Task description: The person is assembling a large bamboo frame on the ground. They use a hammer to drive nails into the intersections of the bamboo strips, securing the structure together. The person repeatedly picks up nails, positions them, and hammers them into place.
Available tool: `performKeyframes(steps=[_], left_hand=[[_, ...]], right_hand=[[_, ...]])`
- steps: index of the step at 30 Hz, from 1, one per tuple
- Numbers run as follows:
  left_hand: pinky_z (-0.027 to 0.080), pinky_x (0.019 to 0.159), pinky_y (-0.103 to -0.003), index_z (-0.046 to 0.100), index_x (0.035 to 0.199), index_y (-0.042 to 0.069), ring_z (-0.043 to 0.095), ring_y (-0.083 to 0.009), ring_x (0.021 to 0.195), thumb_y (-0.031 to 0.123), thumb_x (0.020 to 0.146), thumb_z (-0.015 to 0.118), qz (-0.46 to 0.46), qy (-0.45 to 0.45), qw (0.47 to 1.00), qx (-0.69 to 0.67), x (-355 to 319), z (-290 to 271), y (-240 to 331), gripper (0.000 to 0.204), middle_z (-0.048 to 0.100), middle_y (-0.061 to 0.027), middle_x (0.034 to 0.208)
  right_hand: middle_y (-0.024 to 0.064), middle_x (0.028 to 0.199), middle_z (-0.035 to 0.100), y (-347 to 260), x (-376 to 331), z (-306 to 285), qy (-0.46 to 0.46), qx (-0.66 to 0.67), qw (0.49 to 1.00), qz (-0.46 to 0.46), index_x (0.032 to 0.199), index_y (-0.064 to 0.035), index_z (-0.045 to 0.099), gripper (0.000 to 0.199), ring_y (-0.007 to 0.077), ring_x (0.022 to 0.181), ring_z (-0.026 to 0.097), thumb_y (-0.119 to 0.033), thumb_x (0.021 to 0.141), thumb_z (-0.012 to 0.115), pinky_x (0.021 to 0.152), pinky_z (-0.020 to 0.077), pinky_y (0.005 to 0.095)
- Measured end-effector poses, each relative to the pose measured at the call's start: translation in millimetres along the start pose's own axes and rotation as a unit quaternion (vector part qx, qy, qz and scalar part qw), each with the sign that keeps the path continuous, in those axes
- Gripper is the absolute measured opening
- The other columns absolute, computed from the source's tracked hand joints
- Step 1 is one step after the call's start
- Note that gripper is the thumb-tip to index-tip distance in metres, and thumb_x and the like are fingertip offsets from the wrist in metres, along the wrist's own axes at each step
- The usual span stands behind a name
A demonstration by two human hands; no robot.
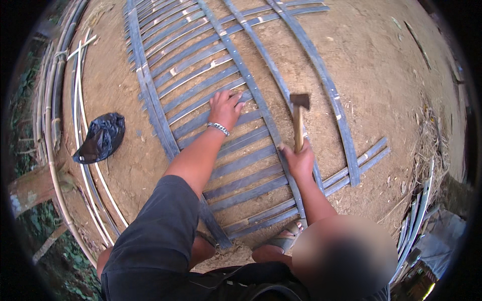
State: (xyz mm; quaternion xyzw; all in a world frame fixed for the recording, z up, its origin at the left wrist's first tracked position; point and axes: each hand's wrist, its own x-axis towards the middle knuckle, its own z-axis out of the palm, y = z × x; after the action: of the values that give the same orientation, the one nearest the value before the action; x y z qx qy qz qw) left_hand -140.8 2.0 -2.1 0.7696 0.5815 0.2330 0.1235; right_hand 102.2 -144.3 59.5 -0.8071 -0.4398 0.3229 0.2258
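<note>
In the head view, the right hand (299, 159) has its grip clamped on the wooden handle of a hammer (299, 120), long axis near to far, metal head pointing away. The left hand (225, 107) lies flat, fingers apart, on the bamboo slat panel (201, 75) spread over the dirt ground (381, 75). A black plastic bag (101, 137) lies left.

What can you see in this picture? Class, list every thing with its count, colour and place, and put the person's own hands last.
Slat panel: one, grey, flat on the ground, centre.
Hammer: one, dark head and wooden handle, over the panel.
Plastic bag: one, black, on the ground at left.
Loose strips: several, pale, along the left edge.
Dirt ground: brown, all around.
Sandal: one, near the panel's lower edge.
Left hand: pressing on the slats, with a bracelet.
Right hand: gripping the hammer handle.
</note>
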Motion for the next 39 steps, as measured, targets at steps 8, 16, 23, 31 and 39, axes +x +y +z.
performKeyframes(steps=[8, 16, 23, 31, 39], left_hand=[[0.042, 0.095, -0.045, 0.076, 0.119, 0.016, 0.056, -0.0252, 0.11, 0.028, 0.085, 0.079, 0.026, 0.005, 1.0, -0.005, 5, 2, 0, 0.035, 0.064, -0.0028, 0.112], [0.04, 0.099, -0.043, 0.076, 0.117, 0.017, 0.054, -0.0234, 0.113, 0.029, 0.086, 0.078, 0.008, -0.012, 1.0, -0.009, -4, -2, 0, 0.033, 0.063, -0.0009, 0.113], [0.039, 0.101, -0.044, 0.076, 0.116, 0.016, 0.054, -0.0241, 0.115, 0.03, 0.086, 0.078, 0.002, -0.016, 1.0, -0.018, 0, 4, 0, 0.034, 0.063, -0.0021, 0.113], [0.039, 0.109, -0.048, 0.072, 0.122, 0.011, 0.055, -0.0317, 0.125, 0.026, 0.086, 0.078, -0.151, 0.177, 0.969, -0.087, -36, -50, 10, 0.04, 0.064, -0.0107, 0.126], [0.044, 0.108, -0.047, 0.062, 0.133, -0.006, 0.058, -0.0408, 0.121, 0.026, 0.09, 0.074, -0.423, 0.212, 0.879, 0.059, -148, -97, -92, 0.054, 0.063, -0.0229, 0.127]], right_hand=[[0.0243, 0.097, 0.073, -98, 120, 58, 0.005, 0.011, 0.999, -0.047, 0.102, -0.0001, 0.066, 0.044, 0.0425, 0.094, 0.071, -0.028, 0.076, 0.088, 0.083, 0.0542, 0.0479], [0.0237, 0.102, 0.074, -111, 139, 79, -0.027, -0.1, 0.991, -0.089, 0.106, -0.0002, 0.067, 0.053, 0.0413, 0.097, 0.071, -0.027, 0.069, 0.092, 0.087, 0.0552, 0.0465], [0.0219, 0.099, 0.074, -102, 156, 79, -0.07, -0.048, 0.994, -0.064, 0.106, 0.0005, 0.066, 0.053, 0.0384, 0.094, 0.072, -0.025, 0.068, 0.092, 0.085, 0.0555, 0.0437], [0.0215, 0.099, 0.074, -102, 154, 75, -0.038, -0.073, 0.994, -0.078, 0.105, -0.0002, 0.066, 0.05, 0.0385, 0.095, 0.072, -0.024, 0.069, 0.092, 0.086, 0.055, 0.0453], [0.0211, 0.101, 0.075, -113, 141, 78, -0.055, -0.053, 0.994, -0.084, 0.106, -0.0014, 0.066, 0.048, 0.0401, 0.096, 0.072, -0.022, 0.07, 0.091, 0.086, 0.0544, 0.046]])
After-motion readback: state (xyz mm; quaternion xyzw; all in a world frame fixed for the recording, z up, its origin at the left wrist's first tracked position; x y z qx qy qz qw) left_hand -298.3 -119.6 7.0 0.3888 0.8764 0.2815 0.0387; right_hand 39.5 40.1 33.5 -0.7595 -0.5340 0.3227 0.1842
